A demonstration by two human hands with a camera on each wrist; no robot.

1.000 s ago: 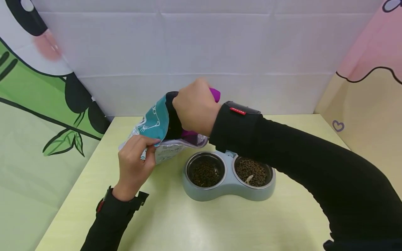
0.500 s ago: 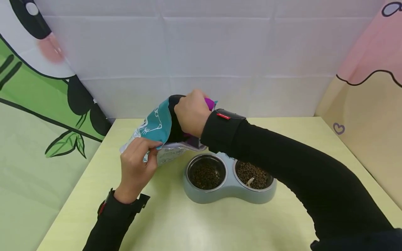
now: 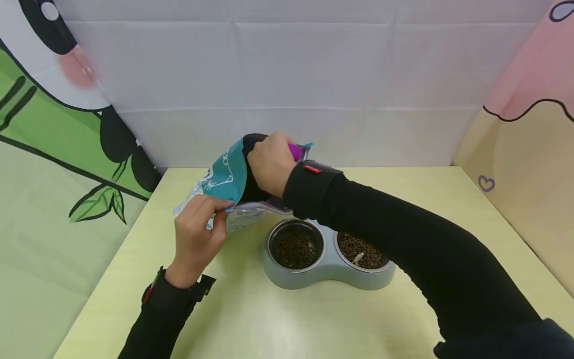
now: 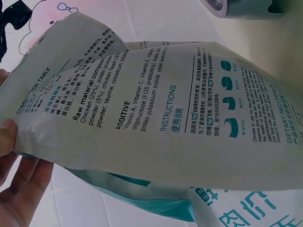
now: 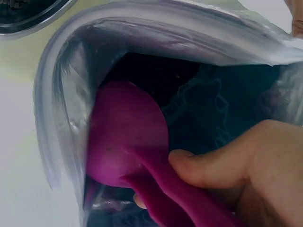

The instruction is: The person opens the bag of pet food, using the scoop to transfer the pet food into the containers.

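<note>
My left hand (image 3: 197,237) pinches the near rim of an upright-leaning pet food bag (image 3: 225,172), teal and white with a silvery lining. In the left wrist view, printed text covers the bag's side panel (image 4: 156,113), with the fingers (image 4: 28,189) at its edge. My right hand (image 3: 270,164) grips the handle of a purple scoop (image 5: 125,137) and reaches into the bag's open mouth. Thumb and fingers close around the handle in the right wrist view. The scoop's bowl is inside the bag, its back turned up, so its contents are hidden. Deep inside the bag is dark.
Right of the bag stands a grey-blue double feeder (image 3: 329,281) with two metal bowls. Brown kibble lies in the left bowl (image 3: 296,249) and the right bowl (image 3: 358,249); a pale piece tops the right one. My right forearm partly covers it. Printed cloth walls border the table (image 3: 287,329).
My right hand and forearm have shifted slightly left and lower, with the scoop deeper at the bag's mouth. The left hand keeps its pinch on the rim.
</note>
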